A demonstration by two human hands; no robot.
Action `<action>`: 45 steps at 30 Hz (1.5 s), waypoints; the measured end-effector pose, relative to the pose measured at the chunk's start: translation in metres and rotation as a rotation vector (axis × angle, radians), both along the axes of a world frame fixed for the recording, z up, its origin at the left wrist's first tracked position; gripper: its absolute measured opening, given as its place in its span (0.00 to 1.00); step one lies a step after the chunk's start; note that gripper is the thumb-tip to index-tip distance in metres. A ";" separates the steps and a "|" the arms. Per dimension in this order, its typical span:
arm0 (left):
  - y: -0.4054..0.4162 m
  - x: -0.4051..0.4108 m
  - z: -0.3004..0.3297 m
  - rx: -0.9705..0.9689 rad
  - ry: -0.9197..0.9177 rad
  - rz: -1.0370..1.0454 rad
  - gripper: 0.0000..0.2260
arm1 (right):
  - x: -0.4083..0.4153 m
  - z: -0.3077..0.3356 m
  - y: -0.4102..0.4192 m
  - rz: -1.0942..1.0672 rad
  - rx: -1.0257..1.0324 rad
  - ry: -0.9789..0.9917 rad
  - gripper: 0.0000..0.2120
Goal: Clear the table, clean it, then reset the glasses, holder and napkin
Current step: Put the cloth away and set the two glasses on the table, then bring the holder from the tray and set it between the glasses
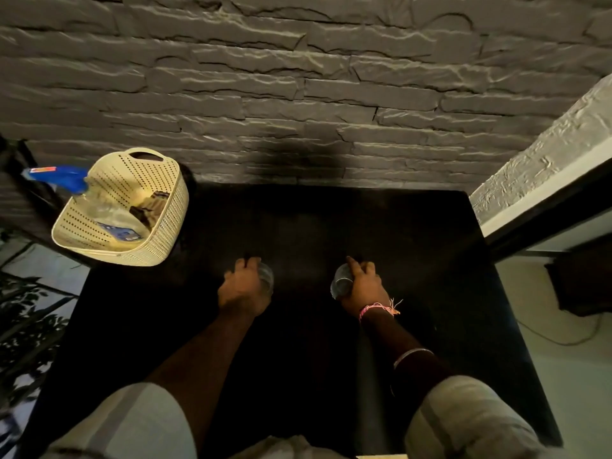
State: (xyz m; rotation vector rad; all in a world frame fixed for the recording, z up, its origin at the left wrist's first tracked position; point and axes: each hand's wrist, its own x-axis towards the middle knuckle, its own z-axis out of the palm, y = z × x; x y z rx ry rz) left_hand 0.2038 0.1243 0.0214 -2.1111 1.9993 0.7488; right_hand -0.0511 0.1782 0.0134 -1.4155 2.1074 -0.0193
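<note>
Over the middle of the black table (430, 260), our fingers curl round two clear glasses, one in each hand. Our left hand (243, 286) wraps the left glass (266, 278) from its outer side, thumb and fingers clamped on the wall; our right hand (364, 286) grips the right glass (342, 283) the same way, a pink thread band at the wrist. Both glasses stand roughly upright, mouths up toward us, long axes vertical, though whether their bases touch the tabletop we cannot tell in the dim light. They sit side by side, apart. At the far left corner a cream perforated basket (165, 226) holds a blue-topped spray bottle (66, 178) and a dark cloth (149, 208), beside the grey stone wall (298, 77).
</note>
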 end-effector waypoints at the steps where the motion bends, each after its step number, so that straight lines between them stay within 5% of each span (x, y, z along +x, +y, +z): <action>1: 0.000 -0.001 -0.001 0.002 -0.005 0.003 0.38 | 0.000 0.000 -0.001 0.005 0.003 -0.001 0.47; 16: 0.014 -0.012 0.010 -0.080 -0.096 -0.059 0.42 | -0.003 0.000 0.001 0.104 -0.078 0.063 0.47; 24: 0.066 -0.014 0.038 -0.168 -0.110 -0.019 0.34 | 0.006 0.030 0.024 0.477 -0.261 0.175 0.29; 33: 0.194 0.005 0.059 -0.075 0.019 0.283 0.16 | 0.063 0.026 0.096 0.845 -0.333 0.020 0.11; 45: 0.382 0.137 0.041 0.066 0.007 0.648 0.14 | 0.222 0.007 0.227 1.242 -0.180 -0.015 0.08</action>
